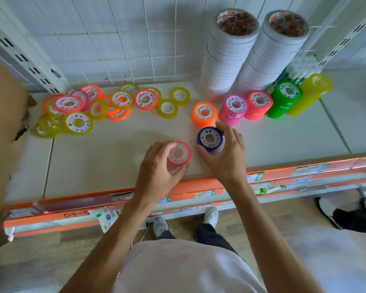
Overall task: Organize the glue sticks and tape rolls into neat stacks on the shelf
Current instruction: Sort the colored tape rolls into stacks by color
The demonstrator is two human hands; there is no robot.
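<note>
A pale shelf [106,157] with an orange front edge runs below a white wire-grid back panel, and the sorting on it looks roughly half done. Taking the orange stack [204,114] near the middle as the landmark: to its right stand finished coloured stacks in a row, pink [234,109], red [258,105], green [285,99] and yellow [312,93], each touching or just beside its neighbour. Behind and to the right of the orange stack rise two tall white tape columns [226,58], side by side against the back panel. Well to the left of the orange stack lies the unsorted heap of loose rolls [87,106], yellow, pink and orange ones overlapping flat on the shelf, with two single yellow rolls between heap and landmark. Just in front of the orange stack, the right hand [226,153] has its fingers curled round a short blue stack [210,139] standing on the shelf. To the front-left of the landmark, the left hand [159,166] grips a red-rimmed roll stack [179,155], blurred, so whether it rests on the shelf I cannot tell. No box or tray is seen; a brown cardboard sheet [2,123] stands at the far left. White-capped sticks [302,67], perhaps the glue sticks, sit bundled behind the green stack. The heap is judged the main work left.
</note>
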